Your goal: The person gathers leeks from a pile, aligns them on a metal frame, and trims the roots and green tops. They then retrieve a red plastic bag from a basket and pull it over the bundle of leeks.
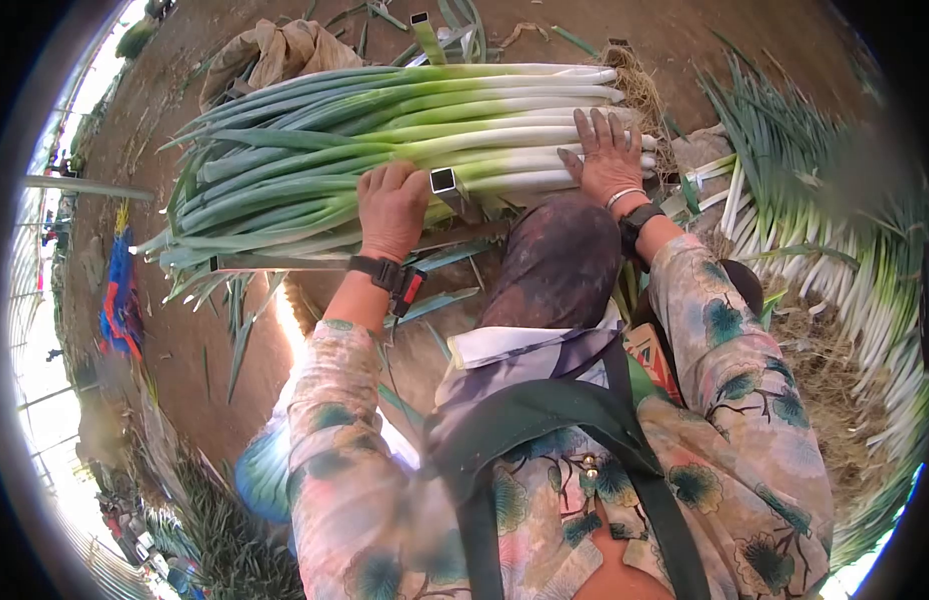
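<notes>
A thick bundle of long green onions (405, 130) lies crosswise in front of me, dark leaves to the left and white stalks and roots to the right. My left hand (393, 208) is closed at the bundle's near edge, its fingers curled over the green stalks and the fingertips hidden. Just right of it stands a square metal tube post (445, 182), open at the top. My right hand (607, 158) rests flat on the white stalks, fingers spread, close to the root end. Another metal post (426, 36) rises on the bundle's far side.
Loose green onions (785, 210) lie in a long pile on the right, with roots toward me. A crumpled tan cloth (278, 55) sits behind the leaf ends. A metal bar (275, 263) runs below the leaves. My knee (557, 260) is close under the bundle.
</notes>
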Motion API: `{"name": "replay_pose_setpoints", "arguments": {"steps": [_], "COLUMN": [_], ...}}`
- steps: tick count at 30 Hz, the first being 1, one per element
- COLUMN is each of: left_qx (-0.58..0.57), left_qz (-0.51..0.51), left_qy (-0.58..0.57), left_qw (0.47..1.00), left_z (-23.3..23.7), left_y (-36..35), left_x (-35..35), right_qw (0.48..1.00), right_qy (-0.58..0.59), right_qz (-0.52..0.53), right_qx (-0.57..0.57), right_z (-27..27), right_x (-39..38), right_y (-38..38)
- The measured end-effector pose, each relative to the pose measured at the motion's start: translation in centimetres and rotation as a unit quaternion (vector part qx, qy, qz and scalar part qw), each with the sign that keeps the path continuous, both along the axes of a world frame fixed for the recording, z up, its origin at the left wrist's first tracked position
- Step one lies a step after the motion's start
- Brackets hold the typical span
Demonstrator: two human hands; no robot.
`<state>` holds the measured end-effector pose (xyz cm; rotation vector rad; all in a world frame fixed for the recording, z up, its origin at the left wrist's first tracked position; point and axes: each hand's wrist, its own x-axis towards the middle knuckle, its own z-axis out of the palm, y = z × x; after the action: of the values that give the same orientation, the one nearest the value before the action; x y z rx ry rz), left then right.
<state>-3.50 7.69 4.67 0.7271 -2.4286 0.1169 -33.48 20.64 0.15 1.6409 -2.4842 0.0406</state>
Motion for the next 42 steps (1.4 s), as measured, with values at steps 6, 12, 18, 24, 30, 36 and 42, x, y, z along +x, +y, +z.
{"name": "replay_pose_setpoints", "arguments": {"steps": [6, 12, 18, 24, 30, 36, 42], "left_qx": [0.032, -0.009, 0.011, 0.046, 0.065, 0.121, 0.094], "left_qz": [0.009, 0.039, 0.056, 0.085, 0.152, 0.224, 0.219], "left_qy": [-0.013, -0.021, -0.069, -0.113, -0.138, -0.195, -0.198], "left_qw": [0.999, 0.999, 0.996, 0.989, 0.977, 0.947, 0.951], "left_z": [0.3, 1.7, 0.4, 0.7, 0.2, 0.1, 0.5], "left_y": [-0.3, -2.5, -3.3, -3.3, -3.5, -4.8, -4.2], "left_x": [-0.1, -0.8, -0.9, -0.8, -1.2, -1.6, -2.1], "right_qw": [0.999, 1.000, 0.995, 0.947, 0.915, 0.875, 0.738], "right_qy": [-0.011, 0.001, -0.094, -0.307, -0.337, -0.201, -0.131], "right_qz": [-0.012, 0.006, 0.029, 0.098, 0.010, -0.417, -0.616], "right_qx": [0.028, 0.005, -0.033, -0.015, -0.221, -0.140, -0.242], "right_z": [0.6, 0.6, 0.8, 10.7, 12.2, -7.5, -13.6], "right_x": [0.3, 0.2, -0.4, -5.6, -16.8, -27.6, -35.4], "right_y": [-0.2, 0.0, 0.3, 2.1, 13.2, 33.7, 41.1]}}
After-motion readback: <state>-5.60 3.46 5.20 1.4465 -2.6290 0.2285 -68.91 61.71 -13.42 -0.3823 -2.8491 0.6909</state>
